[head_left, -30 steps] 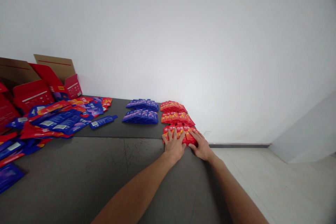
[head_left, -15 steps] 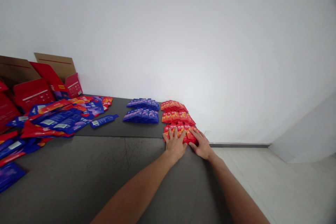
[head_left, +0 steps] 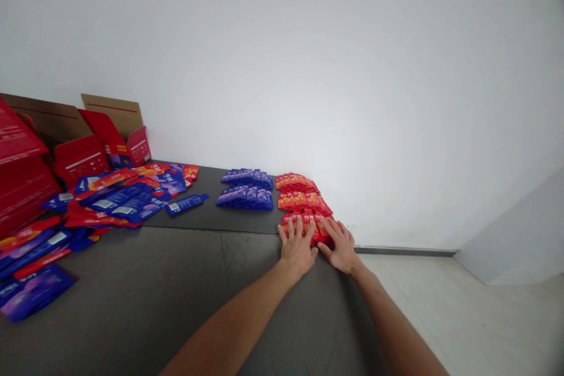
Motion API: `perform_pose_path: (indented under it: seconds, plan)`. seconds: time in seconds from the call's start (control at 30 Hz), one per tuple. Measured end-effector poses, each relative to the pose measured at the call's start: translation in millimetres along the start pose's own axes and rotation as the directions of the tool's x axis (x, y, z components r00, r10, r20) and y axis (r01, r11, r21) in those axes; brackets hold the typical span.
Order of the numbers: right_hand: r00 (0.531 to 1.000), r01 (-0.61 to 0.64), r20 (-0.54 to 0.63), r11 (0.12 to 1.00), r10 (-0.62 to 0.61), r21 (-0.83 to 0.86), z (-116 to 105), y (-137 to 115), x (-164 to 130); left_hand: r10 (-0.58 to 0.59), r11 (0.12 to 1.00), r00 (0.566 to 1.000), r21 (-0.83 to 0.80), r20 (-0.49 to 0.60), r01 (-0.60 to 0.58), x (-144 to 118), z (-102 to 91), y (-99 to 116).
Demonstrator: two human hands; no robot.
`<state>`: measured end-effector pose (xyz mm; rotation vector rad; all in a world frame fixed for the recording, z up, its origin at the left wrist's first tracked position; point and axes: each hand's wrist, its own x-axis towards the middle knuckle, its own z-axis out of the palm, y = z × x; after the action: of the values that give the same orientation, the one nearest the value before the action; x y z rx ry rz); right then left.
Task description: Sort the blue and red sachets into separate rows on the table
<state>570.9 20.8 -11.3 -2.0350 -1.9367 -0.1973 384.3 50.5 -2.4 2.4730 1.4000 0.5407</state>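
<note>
My left hand (head_left: 297, 249) lies with spread fingers on the left part of the nearest row of red pouches (head_left: 311, 224). Over the right end of that same row rests my right hand (head_left: 340, 245), its fingers stretched out too. Both thumbs point inward at the row's near edge, close to each other. Behind are a middle row of red pouches (head_left: 304, 201) and a far row of red pouches (head_left: 296, 181). To the left stand two rows of blue pouches, a near row (head_left: 245, 197) and a far row (head_left: 247, 177).
A loose heap of red and blue pouches (head_left: 127, 202) covers the table's left side, with a single blue pouch (head_left: 187, 204) beside it. Open red cardboard boxes (head_left: 83, 158) stand behind the heap. A white wall (head_left: 282, 59) borders the dark table (head_left: 176, 282); pale floor (head_left: 432, 299) lies right.
The view has turned slightly left, so more of the boxes and heap shows. Both hands stay on the nearest red row, with little visible movement.
</note>
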Motion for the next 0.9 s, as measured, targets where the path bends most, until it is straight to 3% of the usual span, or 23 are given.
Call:
perform_pose_path:
  seconds: [0.2,0.47,0.9]
  plan:
    - [0.994,0.09,-0.061,0.996,-0.09,-0.001,-3,-50,-5,-0.007,1.0,0.999,-0.016,-0.036,0.006,-32,-23.4,-33]
    - [0.987,0.147,-0.065,0.988,-0.144,0.037,5,-143,-13,-0.085,0.996,0.996,0.004,-0.022,0.085,-82,-65.7,-93]
    - [0.987,0.161,-0.033,0.984,-0.159,0.082,33,-305,-33,-0.239,0.955,0.963,0.15,-0.127,0.257,-177,-138.6,-217]
